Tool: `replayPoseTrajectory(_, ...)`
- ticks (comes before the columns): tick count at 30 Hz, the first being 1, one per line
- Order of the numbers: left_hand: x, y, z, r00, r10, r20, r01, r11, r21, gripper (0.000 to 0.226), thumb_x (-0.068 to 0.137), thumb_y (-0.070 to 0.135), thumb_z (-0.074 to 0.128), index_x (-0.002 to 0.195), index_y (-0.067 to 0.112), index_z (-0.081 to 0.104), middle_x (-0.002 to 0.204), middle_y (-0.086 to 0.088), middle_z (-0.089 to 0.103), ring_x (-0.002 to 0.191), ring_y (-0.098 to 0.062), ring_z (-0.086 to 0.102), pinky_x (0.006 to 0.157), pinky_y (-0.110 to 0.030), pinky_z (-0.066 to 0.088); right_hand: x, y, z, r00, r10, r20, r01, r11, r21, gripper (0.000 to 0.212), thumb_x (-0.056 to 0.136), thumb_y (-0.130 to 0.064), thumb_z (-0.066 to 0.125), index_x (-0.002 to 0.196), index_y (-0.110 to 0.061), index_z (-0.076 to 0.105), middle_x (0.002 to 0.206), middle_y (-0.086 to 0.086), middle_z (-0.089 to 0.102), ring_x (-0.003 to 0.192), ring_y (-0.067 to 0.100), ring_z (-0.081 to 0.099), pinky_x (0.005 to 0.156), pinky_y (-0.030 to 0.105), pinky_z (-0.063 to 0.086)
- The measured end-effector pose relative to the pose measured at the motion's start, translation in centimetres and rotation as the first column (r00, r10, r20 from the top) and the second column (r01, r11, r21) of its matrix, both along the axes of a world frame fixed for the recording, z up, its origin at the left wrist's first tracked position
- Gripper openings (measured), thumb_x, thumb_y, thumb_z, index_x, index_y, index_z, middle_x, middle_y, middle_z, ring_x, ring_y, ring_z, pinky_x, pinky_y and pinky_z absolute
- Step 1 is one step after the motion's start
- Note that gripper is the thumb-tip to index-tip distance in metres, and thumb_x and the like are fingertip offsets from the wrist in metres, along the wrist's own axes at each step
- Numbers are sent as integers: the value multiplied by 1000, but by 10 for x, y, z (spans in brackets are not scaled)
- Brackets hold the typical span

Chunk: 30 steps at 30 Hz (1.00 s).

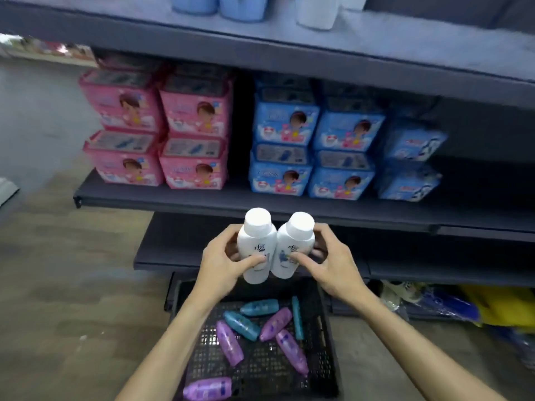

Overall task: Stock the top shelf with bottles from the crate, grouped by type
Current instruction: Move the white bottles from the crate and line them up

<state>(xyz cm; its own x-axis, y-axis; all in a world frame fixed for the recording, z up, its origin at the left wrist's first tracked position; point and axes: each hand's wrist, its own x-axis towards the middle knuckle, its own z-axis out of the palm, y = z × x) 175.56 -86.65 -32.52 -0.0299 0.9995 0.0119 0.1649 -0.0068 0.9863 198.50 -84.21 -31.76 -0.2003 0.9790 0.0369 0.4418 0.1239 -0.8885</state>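
While the left hand (223,263) gripped one white bottle (256,247), the right hand (333,261) gripped a second white bottle (293,247), both upright and touching above the black crate (327,337). Purple bottles (230,342) and teal bottles (241,325) lay loose in the crate, near the shelves.

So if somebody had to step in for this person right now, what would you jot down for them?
Left hand grips one white bottle; right hand grips a second white bottle. Both are upright, side by side, above the crate.
Done: a few blue and white bottles already stand on the top shelf.
Left: shelve these two with the white ones, then the teal bottles and purple bottles lying in the crate, each type together.
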Motion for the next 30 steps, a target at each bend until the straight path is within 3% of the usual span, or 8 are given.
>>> replayPoseTrajectory(4,26,16,71,996,-92,18,89,988,126,46,71,5,84,110,19,64,102,3,73,98,-12,69,85,-28,56,27,-4,67,995,-77,-59,84,988,126,46,79,-20,82,116,-29,56,110,-12,70,108,8,66,95,31,55)
replayPoseTrajectory(9,55,33,152,984,-171,-40,176,946,271,45,73,12,84,110,26,63,102,5,72,96,-13,69,81,-40,59,60,-3,149,990,-113,-81,132,949,287,43,81,-22,79,116,-35,57,111,-15,69,108,10,66,94,35,55)
replayPoseTrajectory(13,77,45,221,981,-181,-68,193,883,428,48,75,13,83,114,26,56,101,6,71,93,-14,69,81,-37,59,82,6,216,982,-123,-143,170,907,385,40,81,-14,79,114,-27,60,109,-11,70,106,11,67,90,34,57)
replayPoseTrajectory(19,115,65,310,980,-199,-20,177,818,547,42,83,14,76,113,23,49,105,3,68,91,-11,69,74,-29,59,105,32,306,972,-110,-207,201,844,498,34,82,-21,78,111,-25,62,108,-10,72,102,9,67,86,27,56)
replayPoseTrajectory(25,136,91,354,989,-141,-40,138,807,574,43,82,16,77,113,27,49,101,2,68,85,-16,70,72,-32,61,122,78,348,979,-98,-178,183,808,560,35,83,-26,79,113,-27,60,109,-11,71,104,8,67,92,34,55)
replayPoseTrajectory(30,144,112,357,997,-73,-34,80,831,550,42,81,14,77,109,30,50,100,-2,67,84,-19,70,69,-29,60,126,113,351,987,-92,-128,147,838,526,35,81,-30,80,110,-32,60,106,-15,71,98,1,67,93,35,56)
